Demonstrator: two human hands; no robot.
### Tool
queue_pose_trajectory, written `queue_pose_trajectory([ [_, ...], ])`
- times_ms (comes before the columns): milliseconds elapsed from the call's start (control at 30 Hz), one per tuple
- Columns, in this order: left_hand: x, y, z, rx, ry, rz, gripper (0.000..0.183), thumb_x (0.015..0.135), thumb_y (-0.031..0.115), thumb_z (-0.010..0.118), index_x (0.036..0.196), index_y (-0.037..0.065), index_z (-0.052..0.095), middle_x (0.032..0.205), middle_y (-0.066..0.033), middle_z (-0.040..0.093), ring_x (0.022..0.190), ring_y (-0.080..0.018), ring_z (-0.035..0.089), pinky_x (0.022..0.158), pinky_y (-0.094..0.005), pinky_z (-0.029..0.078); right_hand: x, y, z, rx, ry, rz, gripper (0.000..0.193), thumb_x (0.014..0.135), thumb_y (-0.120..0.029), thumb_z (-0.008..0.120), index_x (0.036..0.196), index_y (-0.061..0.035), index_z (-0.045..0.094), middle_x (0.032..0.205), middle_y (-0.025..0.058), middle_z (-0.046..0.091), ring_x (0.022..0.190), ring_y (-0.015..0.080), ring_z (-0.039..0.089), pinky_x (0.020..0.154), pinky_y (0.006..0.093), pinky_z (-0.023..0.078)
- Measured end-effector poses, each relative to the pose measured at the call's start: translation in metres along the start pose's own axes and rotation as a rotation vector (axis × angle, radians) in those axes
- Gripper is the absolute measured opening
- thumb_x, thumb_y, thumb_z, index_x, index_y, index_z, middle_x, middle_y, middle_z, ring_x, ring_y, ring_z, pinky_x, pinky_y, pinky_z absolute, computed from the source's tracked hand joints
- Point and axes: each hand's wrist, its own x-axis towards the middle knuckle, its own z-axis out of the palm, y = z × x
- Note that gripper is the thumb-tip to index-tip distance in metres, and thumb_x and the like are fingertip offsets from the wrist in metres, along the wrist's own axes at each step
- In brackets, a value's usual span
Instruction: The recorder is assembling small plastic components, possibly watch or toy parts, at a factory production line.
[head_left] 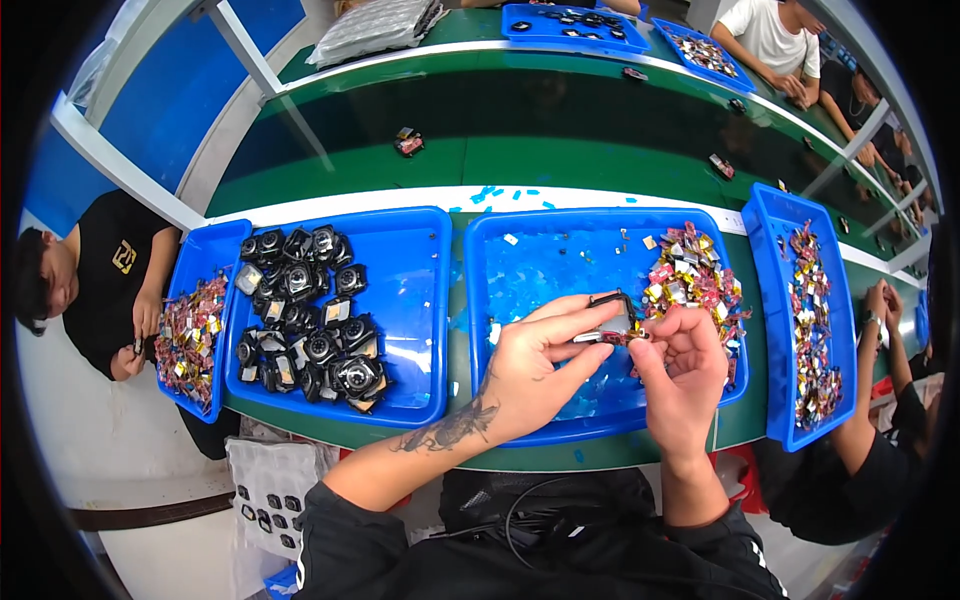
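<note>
Over the blue tray in front of me, my left hand grips a small device housing with a black frame and a grey flat face. Its fingers and thumb are closed around the sides. My right hand is closed in a pinch at the right end of the housing, by a small reddish piece; whether the fingertips grip that piece is partly hidden. Behind the right hand lies a heap of small red, yellow and silver electronic parts in the same tray.
A blue tray to the left holds several black housings with round centres. Trays of small parts stand at far left and right. Beyond is a green conveyor belt with scattered pieces. Other people sit around.
</note>
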Motion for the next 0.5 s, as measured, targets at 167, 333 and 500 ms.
queue_pose_trajectory([
  [167, 0.001, -0.001, 0.002, 0.051, 0.019, 0.059, 0.039, 0.088, -0.006, 0.062, 0.126, 0.0, 0.061, 0.131, -0.0157, 0.056, 0.115, -0.0214, 0.06, 0.093, -0.0306, 0.055, 0.0, -0.002, -0.001, 0.083, -0.002, 0.053, 0.025, 0.083, 0.007, 0.07, 0.097, -0.003, 0.052, 0.087, 0.0026, 0.063, 0.066, 0.0011, 0.047, 0.059, 0.0165, 0.036],
  [333, 0.0, -0.002, 0.002, 0.075, 0.032, 0.042, 0.036, 0.088, -0.006, 0.062, 0.124, 0.0, 0.062, 0.13, -0.0152, 0.058, 0.112, -0.0207, 0.062, 0.09, -0.0292, 0.056, 0.002, 0.004, 0.001, -0.118, 0.025, -0.073, 0.026, 0.08, 0.007, 0.072, 0.093, -0.0035, 0.052, 0.083, 0.0025, 0.062, 0.061, 0.002, 0.042, 0.056, 0.0176, 0.034],
  [500, 0.0, -0.005, 0.002, 0.066, 0.058, 0.064, 0.034, 0.088, -0.006, 0.062, 0.122, -0.001, 0.064, 0.127, -0.0149, 0.06, 0.109, -0.0196, 0.063, 0.088, -0.0278, 0.057, 0.001, 0.015, 0.007, -0.177, 0.087, -0.159, 0.027, 0.079, 0.005, 0.073, 0.091, -0.0043, 0.051, 0.079, 0.0013, 0.059, 0.062, 0.004, 0.041, 0.056, 0.0187, 0.034],
])
